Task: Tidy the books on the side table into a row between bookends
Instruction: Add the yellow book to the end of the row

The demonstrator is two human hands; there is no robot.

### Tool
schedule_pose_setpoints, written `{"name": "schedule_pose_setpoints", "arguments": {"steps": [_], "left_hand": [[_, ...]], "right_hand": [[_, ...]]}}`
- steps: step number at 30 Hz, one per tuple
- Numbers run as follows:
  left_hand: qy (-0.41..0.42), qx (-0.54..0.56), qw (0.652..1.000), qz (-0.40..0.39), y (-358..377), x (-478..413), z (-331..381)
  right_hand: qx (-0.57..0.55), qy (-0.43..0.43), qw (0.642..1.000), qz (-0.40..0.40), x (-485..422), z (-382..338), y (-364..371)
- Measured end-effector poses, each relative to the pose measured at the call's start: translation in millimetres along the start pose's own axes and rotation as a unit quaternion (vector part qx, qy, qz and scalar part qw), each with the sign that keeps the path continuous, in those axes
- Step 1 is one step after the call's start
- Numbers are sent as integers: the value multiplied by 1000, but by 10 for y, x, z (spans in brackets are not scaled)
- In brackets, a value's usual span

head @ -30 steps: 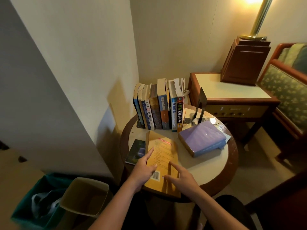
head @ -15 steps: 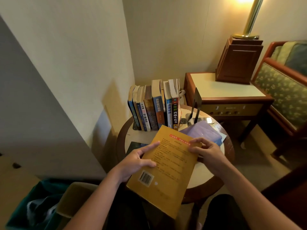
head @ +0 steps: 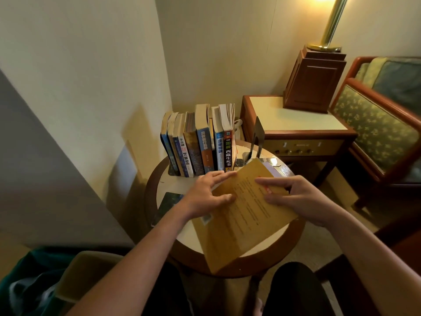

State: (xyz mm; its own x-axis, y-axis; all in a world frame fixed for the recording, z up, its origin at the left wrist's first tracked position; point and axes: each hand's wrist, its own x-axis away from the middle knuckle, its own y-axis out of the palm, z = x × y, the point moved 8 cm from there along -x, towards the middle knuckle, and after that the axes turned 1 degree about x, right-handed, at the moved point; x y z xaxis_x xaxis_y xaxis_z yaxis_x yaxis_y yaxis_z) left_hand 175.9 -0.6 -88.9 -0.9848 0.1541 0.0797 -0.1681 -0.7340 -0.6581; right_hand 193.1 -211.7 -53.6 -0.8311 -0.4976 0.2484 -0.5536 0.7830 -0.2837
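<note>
Near floor: a beige open bin (head: 91, 279) and a dark green bag (head: 29, 270) sit at lower left, lower in view than half a second ago as the camera has tipped.
Yellow paperback book (head: 246, 215): held tilted above the round wood-rimmed worktop (head: 293, 231), back cover up, barcode near the left wrist; its far corner now reaches up close to the row of books, where half a second ago it hung lower and nearer the body.
Left hand (head: 207, 195): fingers spread wide, lying flat on the book's left part with the thumb pressed on the cover; it has moved farther along the cover since the earlier frame.
Right hand (head: 293, 197): grips the book's right edge, fingers curled over the cover, forefinger stretched left across it.
Dark flat book (head: 168, 201): lies on the worktop's left side, partly hidden by the left forearm, unmoved.
Purple book (head: 271, 168): only a sliver shows past the yellow cover, which now hides most of it.
Row of upright books (head: 200, 144): stands at the worktop's far left, spines toward the camera, as before.
Black metal bookend (head: 257, 137): upright just right of the row, apart from the last book.
Far right: a wooden side cabinet (head: 296, 124) carries a brown wooden lamp base (head: 314, 80); beside it a green patterned armchair (head: 376, 124).
</note>
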Motion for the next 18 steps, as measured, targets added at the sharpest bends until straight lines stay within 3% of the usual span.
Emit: {"name": "schedule_pose_setpoints", "arguments": {"steps": [3, 7, 15, 18], "left_hand": [[-23, -167, 986, 2, 292, -97, -117], [-83, -195, 977, -34, 519, -143, -609], [-213, -238, 947, -23, 369, -304, -1660], [-209, -268, 940, -24, 453, -217, -1923]], "right_hand": [[19, -3, 997, 68, -3, -66, -147], [115, -34, 982, 148, -8, -234, -455], [231, -74, 934, 263, -279, -677, -901], [295, -94, 906, 290, -498, -871, -912]]}}
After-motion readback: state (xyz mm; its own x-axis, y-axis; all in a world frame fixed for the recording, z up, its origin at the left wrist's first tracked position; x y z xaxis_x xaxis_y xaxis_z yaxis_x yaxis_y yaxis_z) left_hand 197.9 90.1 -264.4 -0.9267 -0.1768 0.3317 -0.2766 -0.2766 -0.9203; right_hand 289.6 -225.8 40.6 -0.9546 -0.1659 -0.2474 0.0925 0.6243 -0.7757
